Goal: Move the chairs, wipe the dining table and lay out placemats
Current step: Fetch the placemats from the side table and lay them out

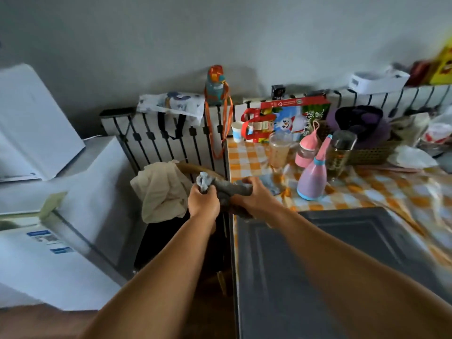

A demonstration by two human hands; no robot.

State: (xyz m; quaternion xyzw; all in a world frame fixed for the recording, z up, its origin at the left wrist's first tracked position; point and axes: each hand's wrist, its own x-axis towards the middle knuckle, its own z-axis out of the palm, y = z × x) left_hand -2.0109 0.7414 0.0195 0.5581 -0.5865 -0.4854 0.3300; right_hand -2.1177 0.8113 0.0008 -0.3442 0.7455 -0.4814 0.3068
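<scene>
Grey cloth (226, 189) is twisted into a rope between your two hands, held in the air just off the near left corner of the bench (247, 159). Your left hand (204, 200) grips one end, fingers curled tight round it, with a pale bunched tip sticking up above the fist. Your right hand (254, 198) grips the other end, fingers wrapped over the top of the cloth and the rest hanging in a dark wad below.

On the bench, a checked orange-and-white cover shows around a dark grey placemat (330, 265) that lies flat on the near part, under your right forearm. Beyond it stand a pink-and-purple bottle (313, 178), a smaller pink bottle (307, 150), a clear plastic cup (280, 150) and a dark-lidded glass jar (341, 150), close together. A red gift bag (288, 118) with a snowman leans at the back, beside a small paper cup (237, 131).

Left of the bench, a chair (186, 167) has a cream garment (162, 192) draped over its back. A white fridge (80, 216) stands further left.
</scene>
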